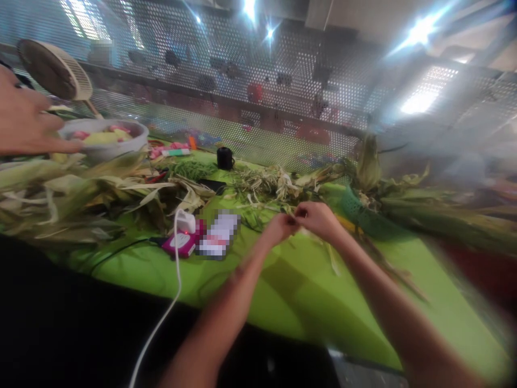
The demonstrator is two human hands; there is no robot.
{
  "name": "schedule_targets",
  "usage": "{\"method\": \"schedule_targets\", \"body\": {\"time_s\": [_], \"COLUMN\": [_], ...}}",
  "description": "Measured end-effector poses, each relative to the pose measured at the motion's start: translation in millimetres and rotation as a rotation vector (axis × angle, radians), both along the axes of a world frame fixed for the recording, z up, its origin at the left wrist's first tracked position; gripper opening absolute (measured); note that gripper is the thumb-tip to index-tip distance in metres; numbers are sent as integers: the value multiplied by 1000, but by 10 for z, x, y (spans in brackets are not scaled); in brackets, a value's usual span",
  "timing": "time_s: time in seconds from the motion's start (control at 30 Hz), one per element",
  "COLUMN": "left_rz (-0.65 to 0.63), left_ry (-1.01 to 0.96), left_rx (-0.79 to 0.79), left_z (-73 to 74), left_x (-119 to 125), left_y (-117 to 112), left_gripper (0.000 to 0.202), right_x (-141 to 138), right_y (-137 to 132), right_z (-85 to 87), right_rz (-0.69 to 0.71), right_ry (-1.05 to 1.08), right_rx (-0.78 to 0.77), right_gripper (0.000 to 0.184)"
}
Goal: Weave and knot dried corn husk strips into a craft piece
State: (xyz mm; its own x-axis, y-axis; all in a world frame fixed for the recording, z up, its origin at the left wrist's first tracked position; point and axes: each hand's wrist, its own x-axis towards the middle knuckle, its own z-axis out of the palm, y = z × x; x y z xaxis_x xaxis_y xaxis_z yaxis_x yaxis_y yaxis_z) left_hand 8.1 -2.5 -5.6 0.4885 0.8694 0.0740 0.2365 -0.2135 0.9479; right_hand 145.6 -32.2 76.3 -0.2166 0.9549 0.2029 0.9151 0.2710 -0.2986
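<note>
Left hand (281, 228) and right hand (318, 217) bare. Left forearm (236, 291) and right forearm (375, 280) uncovered, slim, smooth-outlined, narrowing toward far ends; near ends blurred.

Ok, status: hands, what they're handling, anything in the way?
Left hand, right hand close together above green table; anything held, too blurred to tell. Dried plant scraps beyond. Phone left, green basket right; neither seems blocking.

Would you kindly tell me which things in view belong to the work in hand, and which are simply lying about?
Likely in the work:
left hand
right hand
dry strands just beyond them
Any held piece is too small to tell.

Likely lying about:
phone
charger
black cup
fan
</note>
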Motion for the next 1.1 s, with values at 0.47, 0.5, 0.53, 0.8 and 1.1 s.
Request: {"method": "schedule_targets", "body": {"time_s": [0.47,0.5,0.53,0.8,1.1], "left_rz": [-45,-39,-34,92,251], "left_ry": [153,164,165,-386,-565], "left_rx": [26,37,46,-190,-258], "left_z": [167,173,172,56,96], "left_x": [41,41,43,72,81], "left_y": [-99,-99,-97,-37,-29], "left_gripper": [19,19,19,19,37], "right_x": [-102,-130,-157,-187,-18], "right_y": [300,308,312,98,-82], "right_z": [62,64,64,162,-300], "right_rz": [116,120,123,106,-69], "right_ry": [437,430,424,417,733], "right_rx": [-45,-31,-19,217,119], "right_gripper": [8,8,7,27,27]}}
